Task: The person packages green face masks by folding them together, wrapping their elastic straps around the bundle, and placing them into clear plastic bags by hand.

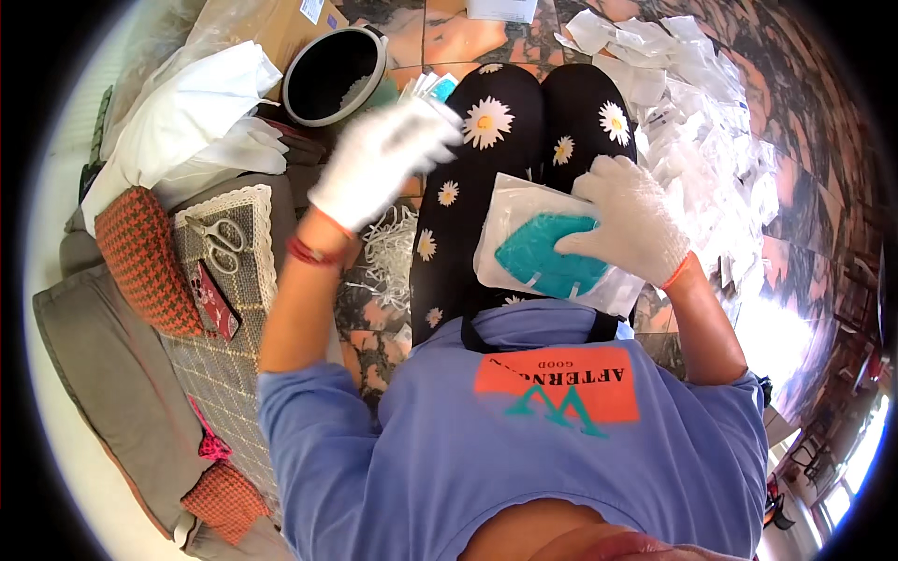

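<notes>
My right hand (631, 217), in a white knitted glove, grips the right side of a clear-and-white packet (501, 214) on my lap. Its thumb lies over a flat-folded teal mask (544, 249) with pale straps inside the packet. My left hand (386, 158), gloved too, is motion-blurred beside my left knee. Whether its fingers hold anything cannot be made out. Just past it are several packets (421, 85) with a teal piece showing. Black trousers (456, 231) with a daisy print cover my legs.
On the left, scissors (223, 242) and a dark red packet (214, 301) lie on a sofa (231, 393). A dark-lined bin (330, 77) and cardboard box (280, 35) stand ahead. White strips (389, 256) lie left of my legs. A heap of white wrappers (694, 147) covers floor at right.
</notes>
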Demonstrator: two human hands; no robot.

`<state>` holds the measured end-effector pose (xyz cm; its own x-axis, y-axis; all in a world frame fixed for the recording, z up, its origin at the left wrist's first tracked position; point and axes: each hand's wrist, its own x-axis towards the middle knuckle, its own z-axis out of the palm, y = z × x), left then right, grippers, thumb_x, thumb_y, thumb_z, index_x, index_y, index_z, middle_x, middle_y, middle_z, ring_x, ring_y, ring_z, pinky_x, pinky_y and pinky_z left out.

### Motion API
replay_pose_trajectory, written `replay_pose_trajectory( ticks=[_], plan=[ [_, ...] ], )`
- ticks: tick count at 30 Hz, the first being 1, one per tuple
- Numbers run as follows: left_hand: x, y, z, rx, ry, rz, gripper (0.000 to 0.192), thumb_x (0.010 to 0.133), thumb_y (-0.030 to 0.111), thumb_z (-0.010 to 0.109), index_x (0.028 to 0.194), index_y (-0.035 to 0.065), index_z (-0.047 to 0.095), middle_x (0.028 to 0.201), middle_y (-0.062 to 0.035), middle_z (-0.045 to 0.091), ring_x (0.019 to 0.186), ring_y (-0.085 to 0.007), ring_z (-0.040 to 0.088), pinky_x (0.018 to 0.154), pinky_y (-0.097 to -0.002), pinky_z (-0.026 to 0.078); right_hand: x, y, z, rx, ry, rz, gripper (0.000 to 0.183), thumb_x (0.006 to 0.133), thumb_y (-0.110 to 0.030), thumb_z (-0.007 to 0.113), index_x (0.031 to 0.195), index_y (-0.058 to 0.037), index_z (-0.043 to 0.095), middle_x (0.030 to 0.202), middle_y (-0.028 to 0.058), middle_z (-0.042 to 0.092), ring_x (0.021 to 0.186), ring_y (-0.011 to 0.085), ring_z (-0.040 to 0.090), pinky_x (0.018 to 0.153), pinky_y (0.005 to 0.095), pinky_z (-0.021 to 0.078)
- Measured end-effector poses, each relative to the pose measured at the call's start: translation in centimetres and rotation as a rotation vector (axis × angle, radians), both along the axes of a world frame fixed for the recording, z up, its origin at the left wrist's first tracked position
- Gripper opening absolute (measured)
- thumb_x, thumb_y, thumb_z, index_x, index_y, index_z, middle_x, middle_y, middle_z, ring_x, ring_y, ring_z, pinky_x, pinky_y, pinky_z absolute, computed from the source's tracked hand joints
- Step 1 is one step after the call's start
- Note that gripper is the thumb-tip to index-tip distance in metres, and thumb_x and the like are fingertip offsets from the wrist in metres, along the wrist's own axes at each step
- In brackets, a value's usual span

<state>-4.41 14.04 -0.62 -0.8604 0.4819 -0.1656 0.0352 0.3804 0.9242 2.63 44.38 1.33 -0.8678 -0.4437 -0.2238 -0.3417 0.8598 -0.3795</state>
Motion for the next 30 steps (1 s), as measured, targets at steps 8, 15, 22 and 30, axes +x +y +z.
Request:
replay_pose_trajectory(
  ticks=[8, 15, 22, 30],
  plan=[
    [8.7, 5.5, -1.2, 0.431, -0.396, 0.013, 0.061, 0.105, 0.045, 0.035, 0.144, -0.0002, 0.045, 0.132, -0.0173, 0.059, 0.124, -0.0257, 0.056, 0.108, -0.0373, 0.041, 4.4, 0.0, 1.8, -0.222, -0.143, -0.072, 0.052, 0.071, -0.028, 0.078, 0.112, -0.0037, 0.058, 0.100, 0.0184, 0.060, 0.097, 0.0390, 0.062, 0.083, 0.0458, 0.0506],
    [10.3, 8.1, -1.0, 0.382, -0.413, -0.199, 0.051, 0.104, 0.038, 0.044, 0.125, -0.0025, 0.065, 0.133, -0.0136, 0.058, 0.121, -0.0237, 0.056, 0.105, -0.0342, 0.042, 6.1, 0.9, 2.8, -0.289, -0.089, -0.212, 0.046, 0.073, -0.028, 0.079, 0.108, -0.0036, 0.060, 0.104, 0.0205, 0.064, 0.097, 0.0395, 0.064, 0.082, 0.0457, 0.0512],
    [10.9, 8.0, -1.3, 0.494, -0.369, -0.175, 0.039, 0.102, 0.027, 0.050, 0.120, -0.0038, 0.067, 0.125, -0.0137, 0.064, 0.114, -0.0213, 0.059, 0.101, -0.0322, 0.044, 7.2, 0.7, 2.2, -0.199, -0.035, -0.079, 0.038, 0.074, -0.028, 0.077, 0.099, -0.0040, 0.062, 0.087, 0.0175, 0.064, 0.086, 0.0388, 0.065, 0.074, 0.0454, 0.0515],
    [11.0, 4.7, 0.4, 0.195, -0.067, 0.131, 0.019, 0.093, 0.010, 0.066, 0.106, -0.0025, 0.072, 0.090, -0.0050, 0.070, 0.080, -0.0097, 0.064, 0.072, -0.0237, 0.051, 5.5, -1.8, 2.2, -0.379, 0.102, -0.032, 0.040, 0.072, -0.029, 0.080, 0.101, -0.0062, 0.063, 0.089, 0.0146, 0.065, 0.085, 0.0361, 0.065, 0.073, 0.0431, 0.0515]
  ],
)
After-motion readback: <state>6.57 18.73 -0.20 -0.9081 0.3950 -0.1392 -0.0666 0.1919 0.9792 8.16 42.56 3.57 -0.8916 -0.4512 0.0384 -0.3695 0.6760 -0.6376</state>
